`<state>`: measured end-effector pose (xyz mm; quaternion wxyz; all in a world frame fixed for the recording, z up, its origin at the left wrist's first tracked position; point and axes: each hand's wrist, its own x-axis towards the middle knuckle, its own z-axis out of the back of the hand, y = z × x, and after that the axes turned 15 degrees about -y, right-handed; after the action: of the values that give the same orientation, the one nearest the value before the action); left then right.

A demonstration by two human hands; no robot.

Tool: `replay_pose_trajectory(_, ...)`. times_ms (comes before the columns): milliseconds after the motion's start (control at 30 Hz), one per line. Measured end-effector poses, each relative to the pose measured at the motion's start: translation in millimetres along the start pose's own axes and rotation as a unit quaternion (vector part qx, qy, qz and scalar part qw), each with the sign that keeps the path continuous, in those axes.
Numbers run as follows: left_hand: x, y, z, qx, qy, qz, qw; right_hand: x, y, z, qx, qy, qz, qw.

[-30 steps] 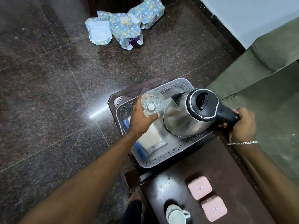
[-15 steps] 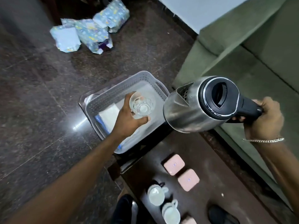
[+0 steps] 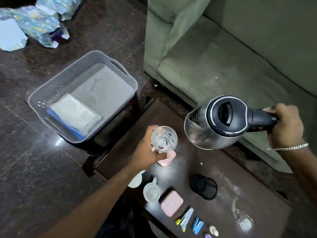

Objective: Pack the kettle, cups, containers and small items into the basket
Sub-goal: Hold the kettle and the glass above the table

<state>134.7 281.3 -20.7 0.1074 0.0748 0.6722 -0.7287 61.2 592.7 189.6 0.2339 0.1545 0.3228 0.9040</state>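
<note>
The right hand (image 3: 284, 125) is clamped around the black handle of the stainless-steel kettle (image 3: 216, 122), which hangs in the air at 3 o'clock of the view, above the gap between the dark wooden table (image 3: 223, 177) and the green sofa (image 3: 223, 57), spout toward 9 o'clock. The left hand (image 3: 147, 152) is wrapped around the side of a clear drinking glass (image 3: 163, 139), upright, held over the table's far end. The grey perforated basket (image 3: 42, 93) sits at 10 o'clock on a low stand, well apart from both hands, and contains a flat folded packet (image 3: 75, 115). On the table, toward 6 o'clock, remain two white cups (image 3: 151, 192), a pink square container (image 3: 171, 205), a black mesh holder (image 3: 203, 186) and a row of small items (image 3: 197, 224). The kettle is probably rigid and moderately heavy, with a smooth body; take hold at the handle only. The glass is likely light, slippery and fragile; grip it around the wall and set it down base-first, clear of the kettle.
</note>
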Motion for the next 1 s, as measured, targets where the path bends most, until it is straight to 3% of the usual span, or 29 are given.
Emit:
replay_pose_trajectory(67, -18.5, 13.2, -23.6, 0.010, 0.016, 0.008, 1.000, 4.7, -20.6, 12.2, 0.008, 0.064, 0.041, 0.997)
replay_pose_trajectory(133, -32.8, 26.4, -41.4, 0.028, 0.037, 0.007, 0.999, 5.1, -37.6, 18.5, -0.023, 0.027, 0.103, 0.994)
replay_pose_trajectory(233, -50.1, 46.6, -64.5, 0.065, 0.065, 0.002, 0.996, 6.3, -55.9, 25.6, 0.027, 0.067, 0.082, 0.994)
replay_pose_trajectory(333, -62.2, 66.5, -81.4, 0.080, 0.076, 0.026, 0.994, 3.0, -64.0, 29.6, -0.040, 0.094, 0.126, 0.987)
replay_pose_trajectory(433, -71.8, 79.6, -96.3, 0.088, 0.082, 0.044, 0.992, 2.9, -76.0, 28.9, -0.031, 0.139, 0.151, 0.978)
replay_pose_trajectory(767, -72.4, 97.8, -133.4, 0.084, 0.057, 0.038, 0.994, -9.1, -98.2, 15.0, -0.199, 0.268, 0.315, 0.888)
replay_pose_trajectory(1000, -70.8, 109.2, -138.5, 0.084, 0.049, 0.032, 0.995, -23.5, -98.6, 3.5, -0.254, 0.279, 0.372, 0.848)
